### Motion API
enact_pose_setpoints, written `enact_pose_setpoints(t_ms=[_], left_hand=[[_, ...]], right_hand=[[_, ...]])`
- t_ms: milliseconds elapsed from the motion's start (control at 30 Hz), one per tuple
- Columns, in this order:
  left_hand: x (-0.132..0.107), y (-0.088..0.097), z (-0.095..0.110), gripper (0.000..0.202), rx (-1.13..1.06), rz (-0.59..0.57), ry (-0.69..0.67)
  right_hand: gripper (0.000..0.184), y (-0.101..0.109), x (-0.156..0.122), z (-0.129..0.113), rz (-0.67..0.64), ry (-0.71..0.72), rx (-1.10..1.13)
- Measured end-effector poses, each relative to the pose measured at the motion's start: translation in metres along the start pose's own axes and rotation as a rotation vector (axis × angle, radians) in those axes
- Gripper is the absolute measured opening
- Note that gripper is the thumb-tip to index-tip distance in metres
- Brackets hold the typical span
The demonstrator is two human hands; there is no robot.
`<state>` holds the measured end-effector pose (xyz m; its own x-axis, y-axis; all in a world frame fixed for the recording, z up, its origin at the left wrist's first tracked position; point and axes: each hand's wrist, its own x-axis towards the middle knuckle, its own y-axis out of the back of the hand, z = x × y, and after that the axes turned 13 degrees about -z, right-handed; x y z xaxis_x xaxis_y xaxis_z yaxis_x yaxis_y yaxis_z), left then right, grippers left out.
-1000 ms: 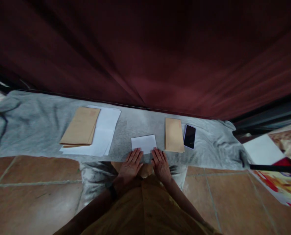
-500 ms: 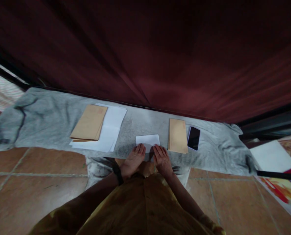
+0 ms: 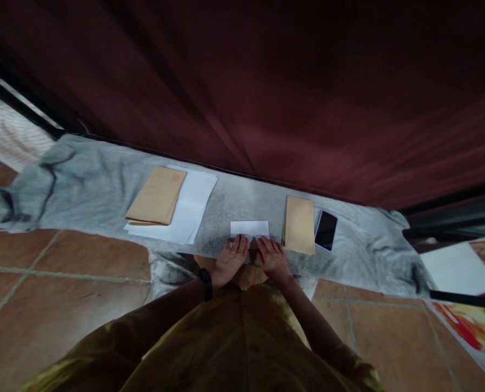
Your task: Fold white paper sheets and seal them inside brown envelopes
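Observation:
A folded sheet of white paper (image 3: 249, 227) lies near the front edge of the grey cloth. My left hand (image 3: 229, 261) rests on its lower left part, with the fingers stretched out and pointing away from me. On the lower right part lies my right hand (image 3: 274, 261), its fingers likewise extended flat. Both hands cover the near edge of the paper, so that edge is partly hidden. Just right of my right hand is a small stack of brown envelopes (image 3: 299, 224).
Loose white sheets (image 3: 191, 209) lie to the left, under more brown envelopes (image 3: 156, 195). A phone (image 3: 326, 230) lies right of the envelope stack. Grey cloth (image 3: 99, 182) covers the narrow surface. A dark red curtain (image 3: 242, 98) hangs directly behind it.
The view has shifted and tilted slightly. Both hands have slid a little farther up over the paper, covering more of it.

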<state>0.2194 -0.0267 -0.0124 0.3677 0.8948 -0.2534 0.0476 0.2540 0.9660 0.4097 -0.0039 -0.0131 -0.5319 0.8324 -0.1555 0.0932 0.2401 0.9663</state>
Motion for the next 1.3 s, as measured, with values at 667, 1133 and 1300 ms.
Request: enact_pose_setpoints(t_ms=[667,1133,1300], left_hand=[[0.008,-0.003,-0.022,0.066,-0.06,0.046,-0.018],[0.0,0.012,-0.062,0.055,-0.23,0.103,0.073],[0.01,0.009,-0.08,0.047,-0.352,0.12,0.023]], right_hand=[[0.047,-0.007,0.015,0.0,0.039,-0.023,0.085],[0.045,-0.017,0.02,0.02,0.152,-0.002,0.299],[0.048,-0.018,0.028,0.024,0.194,-0.035,0.466]])
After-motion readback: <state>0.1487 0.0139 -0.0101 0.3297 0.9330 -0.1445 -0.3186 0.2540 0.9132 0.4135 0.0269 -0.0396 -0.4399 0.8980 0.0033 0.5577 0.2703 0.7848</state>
